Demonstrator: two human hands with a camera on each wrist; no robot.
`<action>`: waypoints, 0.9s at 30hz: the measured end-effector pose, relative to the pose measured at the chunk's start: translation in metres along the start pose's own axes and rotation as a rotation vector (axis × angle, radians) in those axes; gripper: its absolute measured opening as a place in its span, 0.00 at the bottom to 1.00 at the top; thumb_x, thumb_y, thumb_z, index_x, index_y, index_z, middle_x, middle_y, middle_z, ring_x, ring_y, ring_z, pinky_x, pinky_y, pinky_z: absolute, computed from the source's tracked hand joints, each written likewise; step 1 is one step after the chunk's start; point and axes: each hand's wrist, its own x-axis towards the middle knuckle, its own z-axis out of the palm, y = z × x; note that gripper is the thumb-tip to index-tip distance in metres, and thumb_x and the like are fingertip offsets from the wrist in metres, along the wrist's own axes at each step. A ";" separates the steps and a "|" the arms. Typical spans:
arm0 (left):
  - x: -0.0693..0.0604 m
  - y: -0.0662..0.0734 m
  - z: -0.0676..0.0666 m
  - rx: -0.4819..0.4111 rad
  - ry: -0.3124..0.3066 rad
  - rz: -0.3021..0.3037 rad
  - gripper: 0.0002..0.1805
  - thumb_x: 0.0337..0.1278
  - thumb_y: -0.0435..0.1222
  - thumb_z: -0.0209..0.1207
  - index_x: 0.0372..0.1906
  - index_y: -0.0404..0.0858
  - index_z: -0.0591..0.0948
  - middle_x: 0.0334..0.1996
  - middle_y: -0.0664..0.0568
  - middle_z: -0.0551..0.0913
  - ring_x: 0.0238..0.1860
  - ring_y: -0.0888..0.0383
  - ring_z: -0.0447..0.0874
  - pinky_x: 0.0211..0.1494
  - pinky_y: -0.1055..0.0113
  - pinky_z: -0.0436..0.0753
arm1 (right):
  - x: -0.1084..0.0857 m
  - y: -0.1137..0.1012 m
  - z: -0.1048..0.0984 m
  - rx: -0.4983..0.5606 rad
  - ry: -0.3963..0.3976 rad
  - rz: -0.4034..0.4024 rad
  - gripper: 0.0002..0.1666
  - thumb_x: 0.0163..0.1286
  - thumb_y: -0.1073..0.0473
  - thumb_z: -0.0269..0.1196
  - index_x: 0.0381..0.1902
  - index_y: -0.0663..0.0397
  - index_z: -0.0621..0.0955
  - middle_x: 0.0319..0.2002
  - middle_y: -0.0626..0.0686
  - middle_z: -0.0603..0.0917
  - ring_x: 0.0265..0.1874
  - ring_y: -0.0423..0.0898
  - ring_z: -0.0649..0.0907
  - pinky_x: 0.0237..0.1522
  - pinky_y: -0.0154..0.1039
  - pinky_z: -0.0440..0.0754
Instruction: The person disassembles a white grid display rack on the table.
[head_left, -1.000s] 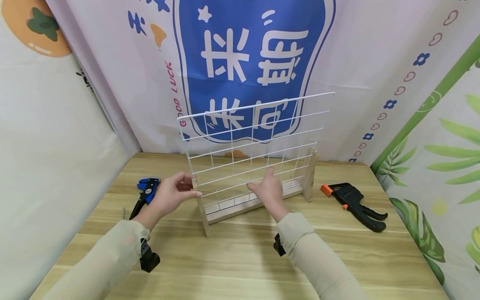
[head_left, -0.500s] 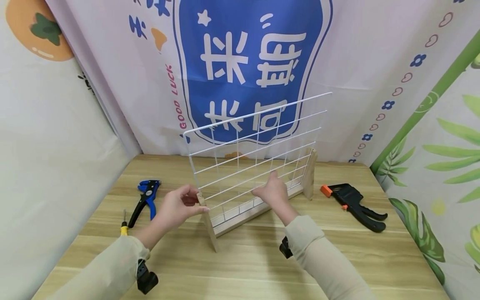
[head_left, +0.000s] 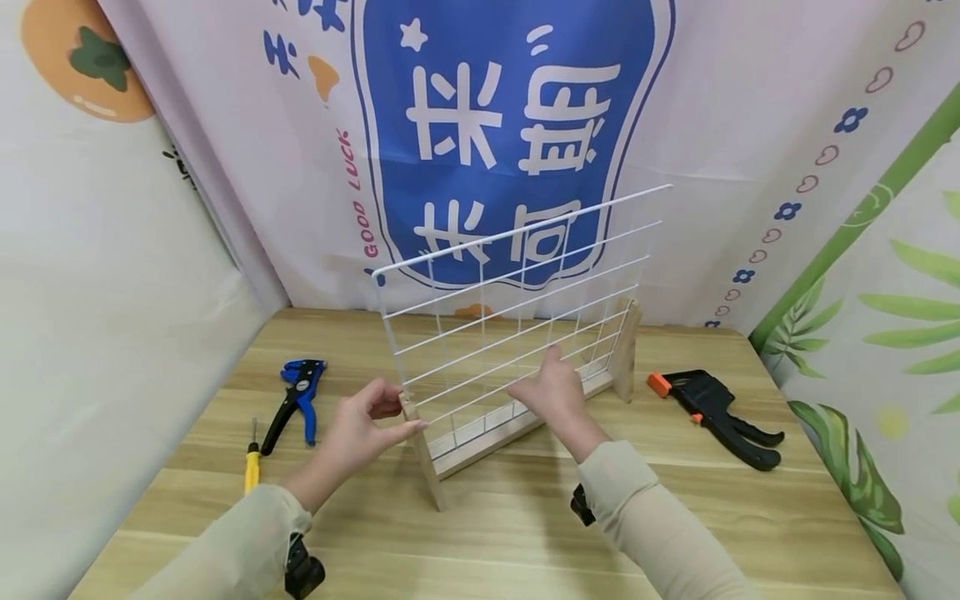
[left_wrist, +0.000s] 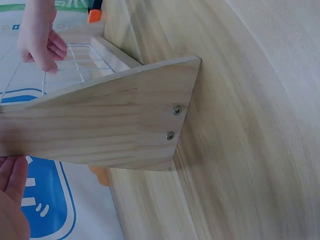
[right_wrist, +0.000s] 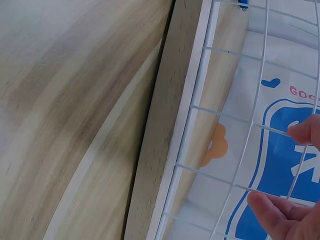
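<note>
A white wire grid stands upright in a wooden frame, with a side board at each end and a rail along the bottom. The left hand pinches the top of the left side board between thumb and fingers. In the left wrist view that board shows two screws near its lower end. The right hand is at the lower middle of the grid; in the right wrist view its thumb and fingertips touch the wires, above the bottom rail.
Left of the frame on the wooden table lie blue and black pliers and a yellow-handled screwdriver. A black and orange clamp lies to the right. A printed cloth hangs behind.
The left end of the frame and the left hand have moved toward the near edge and slightly right, turning the grid. The right hand has shifted slightly right. The screwdriver has come into view.
</note>
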 end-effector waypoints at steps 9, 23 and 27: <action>0.000 -0.003 0.001 0.011 0.009 0.039 0.22 0.36 0.32 0.73 0.40 0.34 0.77 0.36 0.44 0.84 0.38 0.48 0.85 0.43 0.60 0.85 | 0.003 0.001 0.001 -0.045 0.030 -0.004 0.53 0.39 0.40 0.70 0.55 0.65 0.62 0.25 0.61 0.77 0.23 0.55 0.79 0.22 0.43 0.79; 0.002 -0.003 -0.001 0.013 0.009 0.062 0.20 0.36 0.32 0.73 0.38 0.34 0.76 0.36 0.43 0.84 0.38 0.44 0.84 0.42 0.60 0.85 | 0.003 -0.004 -0.002 -0.075 0.051 -0.028 0.54 0.39 0.39 0.71 0.54 0.67 0.63 0.23 0.61 0.77 0.24 0.56 0.79 0.22 0.44 0.79; 0.001 -0.004 -0.001 0.008 0.004 0.059 0.20 0.36 0.32 0.73 0.37 0.34 0.76 0.36 0.43 0.84 0.38 0.45 0.84 0.42 0.60 0.85 | 0.003 -0.006 -0.004 -0.080 0.050 -0.026 0.52 0.39 0.40 0.71 0.54 0.67 0.63 0.23 0.61 0.77 0.23 0.56 0.79 0.22 0.44 0.79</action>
